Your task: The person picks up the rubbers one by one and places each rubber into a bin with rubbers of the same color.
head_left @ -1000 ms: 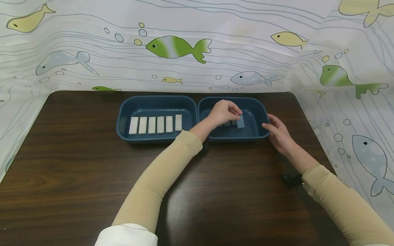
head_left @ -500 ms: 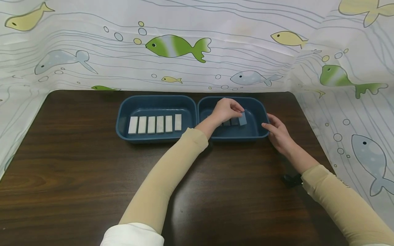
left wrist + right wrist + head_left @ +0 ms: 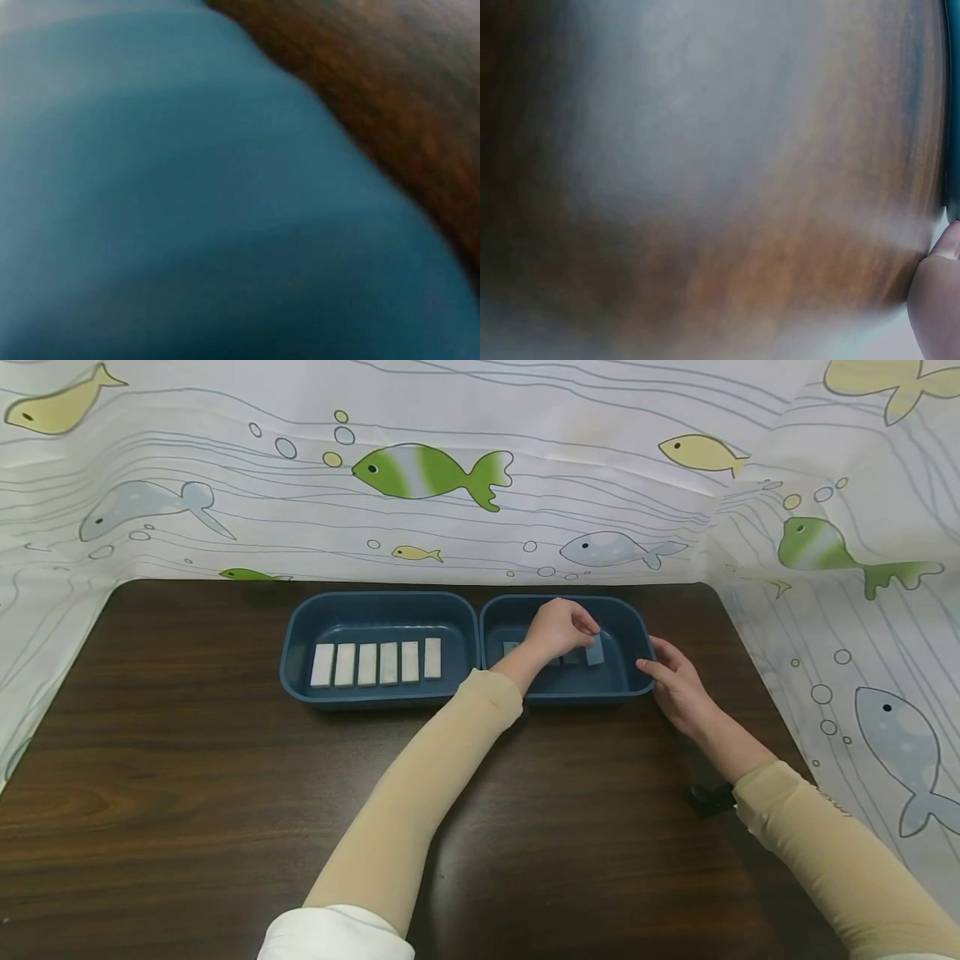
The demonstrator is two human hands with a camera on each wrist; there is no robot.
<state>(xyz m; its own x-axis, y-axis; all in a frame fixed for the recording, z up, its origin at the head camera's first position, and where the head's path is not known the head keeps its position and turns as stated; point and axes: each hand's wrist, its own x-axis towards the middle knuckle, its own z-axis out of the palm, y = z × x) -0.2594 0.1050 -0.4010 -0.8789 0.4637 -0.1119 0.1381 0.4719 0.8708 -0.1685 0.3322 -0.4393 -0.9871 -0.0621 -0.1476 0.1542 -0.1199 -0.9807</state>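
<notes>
My left hand (image 3: 558, 628) reaches into the right blue bin (image 3: 577, 697) and pinches the top end of a small blue-grey rectangular block (image 3: 595, 651). More dark blocks stand in a row to its left, partly hidden behind the hand and wrist; one grey-blue block (image 3: 510, 647) shows at the row's left end. My right hand (image 3: 677, 687) grips that bin's right rim, thumb on the near side and fingers around the outer wall. In the right wrist view only the thumb (image 3: 937, 304) appears, against the bin's edge. Blurred blue bin wall (image 3: 225, 172) fills most of the left wrist view.
A second blue bin (image 3: 378, 700) stands close against the first on the left, with a row of several white rectangular blocks (image 3: 367, 664) inside. Both are on a dark wooden table (image 3: 187, 760). Behind hangs a fish-printed cloth (image 3: 465, 543), which also borders the sides.
The left hand has moved right inside the right bin with the blue-grey block in its fingers, uncovering a block at the row's left end. The right hand stays at the rim.
</notes>
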